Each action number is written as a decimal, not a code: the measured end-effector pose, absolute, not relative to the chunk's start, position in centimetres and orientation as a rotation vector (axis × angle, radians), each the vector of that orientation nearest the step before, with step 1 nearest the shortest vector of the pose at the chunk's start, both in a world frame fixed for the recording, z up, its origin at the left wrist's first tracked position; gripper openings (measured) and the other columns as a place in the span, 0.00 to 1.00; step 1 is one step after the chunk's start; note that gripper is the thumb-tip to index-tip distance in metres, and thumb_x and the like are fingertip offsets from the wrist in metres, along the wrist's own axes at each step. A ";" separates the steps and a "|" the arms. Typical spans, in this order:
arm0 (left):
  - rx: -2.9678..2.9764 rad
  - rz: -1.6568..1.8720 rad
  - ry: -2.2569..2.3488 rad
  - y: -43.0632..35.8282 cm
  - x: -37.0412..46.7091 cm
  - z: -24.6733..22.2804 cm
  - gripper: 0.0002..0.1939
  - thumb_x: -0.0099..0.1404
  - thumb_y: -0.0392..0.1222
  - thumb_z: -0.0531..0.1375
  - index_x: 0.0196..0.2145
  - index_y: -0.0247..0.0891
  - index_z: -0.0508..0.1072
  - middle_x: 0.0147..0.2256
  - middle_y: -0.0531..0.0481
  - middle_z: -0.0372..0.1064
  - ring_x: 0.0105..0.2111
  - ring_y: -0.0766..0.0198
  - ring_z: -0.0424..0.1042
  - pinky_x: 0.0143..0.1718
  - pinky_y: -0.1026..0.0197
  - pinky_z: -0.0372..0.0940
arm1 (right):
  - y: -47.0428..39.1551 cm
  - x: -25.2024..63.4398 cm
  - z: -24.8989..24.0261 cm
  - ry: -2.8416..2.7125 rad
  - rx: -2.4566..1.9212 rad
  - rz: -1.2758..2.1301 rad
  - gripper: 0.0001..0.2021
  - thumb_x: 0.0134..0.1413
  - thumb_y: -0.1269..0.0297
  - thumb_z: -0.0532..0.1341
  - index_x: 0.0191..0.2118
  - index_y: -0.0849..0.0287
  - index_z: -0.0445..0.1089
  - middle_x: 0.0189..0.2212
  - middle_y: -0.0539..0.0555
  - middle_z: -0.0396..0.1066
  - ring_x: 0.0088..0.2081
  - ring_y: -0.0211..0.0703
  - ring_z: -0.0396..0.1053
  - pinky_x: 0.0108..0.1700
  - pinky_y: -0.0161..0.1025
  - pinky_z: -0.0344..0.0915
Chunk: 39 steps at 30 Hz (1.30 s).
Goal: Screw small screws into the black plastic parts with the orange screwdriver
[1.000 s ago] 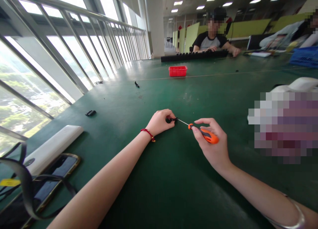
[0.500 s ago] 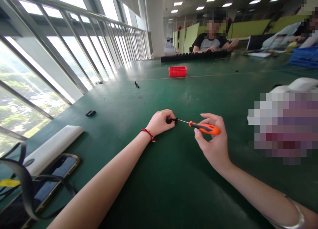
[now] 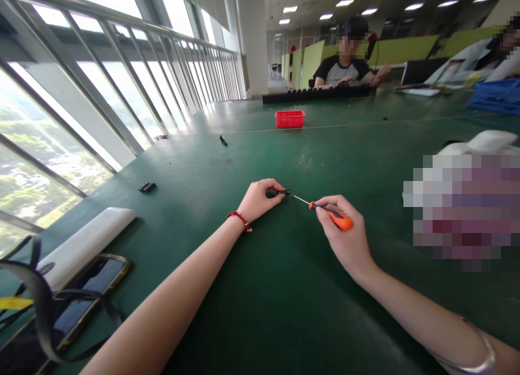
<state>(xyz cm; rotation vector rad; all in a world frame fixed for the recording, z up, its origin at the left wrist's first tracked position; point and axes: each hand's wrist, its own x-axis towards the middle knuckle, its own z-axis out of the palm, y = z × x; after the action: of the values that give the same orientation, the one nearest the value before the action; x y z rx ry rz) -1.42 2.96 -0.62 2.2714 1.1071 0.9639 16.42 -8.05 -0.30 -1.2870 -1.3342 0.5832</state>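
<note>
Between the thumb and fingers of my left hand (image 3: pixel 262 200) is a small black part (image 3: pixel 283 192), held just above or on the green table (image 3: pixel 260 288); its exact kind is too small to tell. My right hand (image 3: pixel 345 231) grips a screwdriver (image 3: pixel 339 218) by its orange and dark grey handle. The thin metal shaft points left, and its tip is close to the black part with a slight gap between them. A red string bracelet (image 3: pixel 240 221) circles my left wrist.
A red plastic tray (image 3: pixel 290 119) stands farther back. Small black pieces (image 3: pixel 147 187) lie to the left, near a white power bank (image 3: pixel 89 245), a phone (image 3: pixel 101 272) and a strap (image 3: pixel 38 299). Across the table sits a person (image 3: pixel 345 69) behind a long black strip (image 3: pixel 317 95).
The screwdriver tip has drawn away from the black part. My right-hand fingers, loose around the handle before, have closed on it. My left hand is almost where it was.
</note>
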 end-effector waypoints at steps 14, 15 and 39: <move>2.207 0.928 1.210 3.2 -1.5 -0.8 0.07 0.55 0.39 0.60 0.31 0.36 0.77 0.33 0.49 0.76 0.35 0.63 0.73 0.40 0.61 0.68 | -7.9 16.4 -0.5 -1.461 -1.341 0.649 0.08 0.51 0.61 0.59 0.37 0.57 0.66 0.30 0.51 0.69 0.27 0.38 0.65 0.30 0.35 0.62; 2.207 0.926 1.208 3.3 -1.5 -0.8 0.07 0.55 0.39 0.60 0.31 0.36 0.77 0.33 0.49 0.76 0.35 0.62 0.73 0.40 0.61 0.68 | -7.9 16.4 -0.5 -1.462 -1.345 0.653 0.08 0.51 0.61 0.58 0.37 0.57 0.65 0.30 0.51 0.69 0.27 0.38 0.66 0.30 0.35 0.63; 2.124 0.934 1.186 3.4 -1.6 -0.7 0.08 0.55 0.42 0.62 0.30 0.36 0.78 0.34 0.47 0.76 0.35 0.62 0.74 0.41 0.60 0.69 | -8.0 16.3 -0.4 -1.485 -1.384 0.686 0.08 0.51 0.61 0.59 0.38 0.56 0.65 0.33 0.52 0.70 0.28 0.39 0.67 0.29 0.37 0.63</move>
<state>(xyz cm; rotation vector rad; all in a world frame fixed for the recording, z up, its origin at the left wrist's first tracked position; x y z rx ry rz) -1.62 3.41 -0.73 2.1236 1.1863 0.9340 16.34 -7.99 -0.41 -1.3836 -1.4854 0.6863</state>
